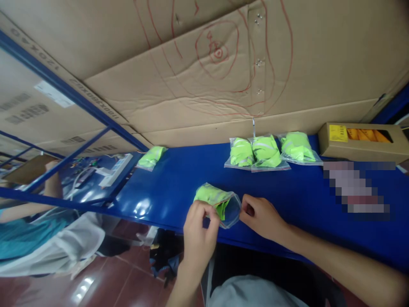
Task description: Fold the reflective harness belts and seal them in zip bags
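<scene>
A clear zip bag [234, 209] with a folded neon-green item [209, 194] inside lies near the front edge of the blue table [179, 170]. Its mouth gapes toward the right. My left hand [202, 219] pinches the near left part of the bag's rim. On the right side of the opening, the fingers of my right hand [255, 213] are closed on the bag's edge. Part of the green item shows between the two hands, inside the opening.
Bagged green items stand at the back [241, 152], [266, 151], [297, 147], and another bagged item [151, 157] lies at the left. A cardboard box [364, 143] sits back right. Blue frame bars [76, 100] rise at left; beyond them, a person [32, 238] works.
</scene>
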Available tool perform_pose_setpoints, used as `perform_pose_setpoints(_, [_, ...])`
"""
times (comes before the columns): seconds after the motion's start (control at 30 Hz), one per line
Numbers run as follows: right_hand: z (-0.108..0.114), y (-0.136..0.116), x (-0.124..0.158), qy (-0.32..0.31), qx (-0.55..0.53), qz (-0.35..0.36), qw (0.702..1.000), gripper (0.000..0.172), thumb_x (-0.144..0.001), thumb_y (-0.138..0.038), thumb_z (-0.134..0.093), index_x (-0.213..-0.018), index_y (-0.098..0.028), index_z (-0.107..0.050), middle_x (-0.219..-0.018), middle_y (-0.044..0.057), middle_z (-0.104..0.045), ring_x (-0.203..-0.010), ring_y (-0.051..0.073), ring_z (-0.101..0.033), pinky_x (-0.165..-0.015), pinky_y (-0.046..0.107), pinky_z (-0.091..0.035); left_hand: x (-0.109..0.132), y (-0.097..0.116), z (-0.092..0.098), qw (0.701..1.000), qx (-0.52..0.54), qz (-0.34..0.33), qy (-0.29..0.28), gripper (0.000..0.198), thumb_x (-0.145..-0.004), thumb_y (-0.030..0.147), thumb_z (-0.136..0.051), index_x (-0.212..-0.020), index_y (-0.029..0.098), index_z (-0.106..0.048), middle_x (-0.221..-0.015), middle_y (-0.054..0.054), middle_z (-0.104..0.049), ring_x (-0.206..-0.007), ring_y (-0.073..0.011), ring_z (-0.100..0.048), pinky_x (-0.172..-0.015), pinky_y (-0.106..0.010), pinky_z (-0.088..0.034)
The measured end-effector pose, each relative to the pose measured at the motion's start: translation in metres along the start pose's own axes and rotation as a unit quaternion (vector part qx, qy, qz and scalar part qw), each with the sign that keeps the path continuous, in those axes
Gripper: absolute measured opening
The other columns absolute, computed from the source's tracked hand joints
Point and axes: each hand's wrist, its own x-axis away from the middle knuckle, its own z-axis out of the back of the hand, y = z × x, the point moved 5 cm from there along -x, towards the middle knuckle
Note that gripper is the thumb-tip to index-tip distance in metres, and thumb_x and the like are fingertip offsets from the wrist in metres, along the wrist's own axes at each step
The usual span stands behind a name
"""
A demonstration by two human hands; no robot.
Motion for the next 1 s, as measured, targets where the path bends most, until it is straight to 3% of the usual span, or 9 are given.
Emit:
perform_pose_setpoints(0.23, [0.013, -0.010, 0.004, 0.066, -0.039, 0.049, 0.996, 0.029, -0.090, -0.042, -0.065, -0.072, -0.023, -0.054, -0.064, -0.003, -0.058, -0.059, 0.013, -0.050, -0.057, 0.026, -0.031, 0.007, -0.002, -0.010, 0.999, 0.021, 0.026, -0.012, 0.020, -0.100, 0.025, -0.055, -0.081, 0.021, -0.057, -0.077, 0.000, -0.056, -0.073, -0.0150, -0.054, -0.070, -0.026, -0.043])
perform_pose_setpoints(0.43, [-0.008, -0.004, 0.005, -0.137, -0.120, -0.017, 0.983, 0.039, -0.093, -0.057, -0.061, -0.090, -0.020, -0.073, -0.058, -0.001, -0.064, -0.050, 0.014, -0.058, -0.049, 0.024, -0.036, 0.019, 0.013, -0.028, 0.998, 0.043, 0.004, -0.042, 0.015, -0.101, 0.020, -0.055, -0.087, 0.020, -0.059, -0.080, -0.001, -0.058, -0.074, -0.0147, -0.055, -0.071, -0.027, -0.044])
perform_pose_setpoints(0.53, [-0.017, 0.005, 0.003, -0.204, -0.236, -0.098, 0.945, 0.050, -0.088, -0.066, -0.063, -0.101, -0.019, -0.070, -0.059, -0.003, -0.063, -0.034, 0.009, -0.046, -0.034, 0.022, -0.029, 0.018, 0.018, -0.032, 0.993, 0.054, -0.047, -0.089, 0.011, -0.101, 0.018, -0.054, -0.095, 0.020, -0.062, -0.090, -0.004, -0.063, -0.085, -0.0160, -0.061, -0.078, -0.028, -0.048])
perform_pose_setpoints(0.6, [-0.016, 0.010, 0.001, -0.213, -0.291, -0.158, 0.919, 0.052, -0.086, -0.069, -0.064, -0.097, -0.018, -0.067, -0.061, -0.004, -0.063, -0.030, 0.006, -0.039, -0.028, 0.020, -0.022, 0.008, 0.006, -0.021, 0.997, 0.033, -0.058, -0.048, 0.011, -0.101, 0.020, -0.055, -0.099, 0.021, -0.065, -0.099, -0.005, -0.064, -0.096, -0.0174, -0.063, -0.087, -0.029, -0.049])
perform_pose_setpoints(0.7, [-0.012, 0.014, -0.001, -0.201, -0.337, -0.201, 0.898, 0.049, -0.084, -0.067, -0.067, -0.086, -0.018, -0.062, -0.063, -0.004, -0.062, -0.029, 0.003, -0.036, -0.026, 0.018, -0.017, -0.008, -0.039, 0.008, 0.994, -0.024, 0.041, 0.096, 0.017, -0.102, 0.033, -0.055, -0.103, 0.021, -0.067, -0.113, -0.008, -0.062, -0.110, -0.0218, -0.060, -0.097, -0.035, -0.048])
perform_pose_setpoints(0.73, [-0.011, 0.015, -0.001, -0.200, -0.346, -0.201, 0.895, 0.046, -0.084, -0.064, -0.068, -0.084, -0.018, -0.061, -0.063, -0.004, -0.062, -0.030, 0.002, -0.036, -0.026, 0.017, -0.017, -0.011, -0.056, 0.011, 0.991, -0.021, 0.093, 0.096, 0.024, -0.101, 0.040, -0.055, -0.111, 0.021, -0.067, -0.119, -0.010, -0.062, -0.113, -0.0234, -0.060, -0.097, -0.037, -0.048])
perform_pose_setpoints(0.8, [-0.012, 0.015, -0.001, -0.206, -0.350, -0.196, 0.893, 0.041, -0.084, -0.058, -0.070, -0.084, -0.018, -0.061, -0.062, -0.005, -0.062, -0.030, 0.002, -0.037, -0.026, 0.016, -0.019, -0.011, -0.085, 0.004, 0.981, 0.023, 0.189, 0.023, 0.039, -0.100, 0.050, -0.054, -0.127, 0.022, -0.062, -0.130, -0.012, -0.062, -0.117, -0.0253, -0.061, -0.099, -0.040, -0.050])
perform_pose_setpoints(0.87, [-0.014, 0.016, 0.001, -0.204, -0.344, -0.196, 0.895, 0.036, -0.084, -0.052, -0.070, -0.082, -0.018, -0.061, -0.062, -0.004, -0.062, -0.032, 0.003, -0.041, -0.027, 0.016, -0.024, -0.004, -0.098, -0.008, 0.969, 0.055, 0.236, -0.043, 0.047, -0.100, 0.054, -0.053, -0.135, 0.023, -0.060, -0.136, -0.012, -0.063, -0.125, -0.0268, -0.061, -0.106, -0.044, -0.047])
perform_pose_setpoints(1.0, [-0.016, 0.012, 0.001, -0.190, -0.332, -0.182, 0.906, 0.038, -0.081, -0.050, -0.075, -0.072, -0.017, -0.058, -0.058, -0.004, -0.059, -0.038, 0.005, -0.047, -0.029, 0.015, -0.033, 0.011, -0.091, -0.023, 0.960, 0.101, 0.255, -0.052, 0.049, -0.102, 0.057, -0.050, -0.139, 0.025, -0.058, -0.147, -0.010, -0.058, -0.140, -0.0275, -0.051, -0.119, -0.046, -0.037])
